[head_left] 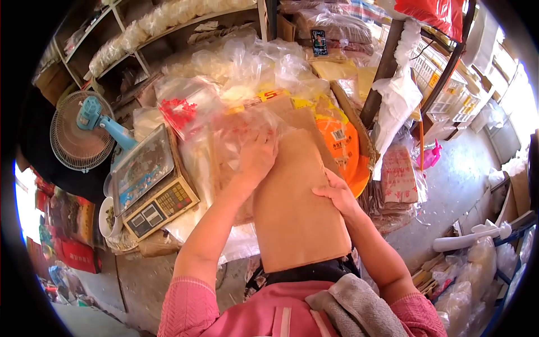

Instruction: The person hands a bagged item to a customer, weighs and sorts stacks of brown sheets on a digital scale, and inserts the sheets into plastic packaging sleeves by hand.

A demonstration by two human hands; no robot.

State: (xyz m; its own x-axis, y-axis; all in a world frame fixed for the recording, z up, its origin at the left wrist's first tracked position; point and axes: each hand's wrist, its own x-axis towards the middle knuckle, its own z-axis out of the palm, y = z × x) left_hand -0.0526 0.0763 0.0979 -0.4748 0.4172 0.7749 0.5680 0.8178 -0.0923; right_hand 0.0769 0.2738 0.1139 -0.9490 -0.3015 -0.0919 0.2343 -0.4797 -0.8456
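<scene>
A flat brown cardboard sheet (300, 213) leans from the table toward my body. My right hand (338, 194) grips its right edge, thumb on top and the other fingers hidden underneath. My left hand (260, 155) is at the sheet's upper left, its fingers bent and pressed together on a clear plastic bag with red print (238, 129). The fingertips are partly lost in the shiny film. Behind the sheet, more cardboard (306, 121) lies beside an orange and yellow printed bag (339, 143).
At the left stand a digital weighing scale (160, 205), a blue desk fan (84, 132) and a white bowl (108, 216). Clear plastic bags (241, 64) heap across the back. A phone (319, 42) stands upright there. A post (384, 73) rises at the right, near bundled red-printed bags (400, 177).
</scene>
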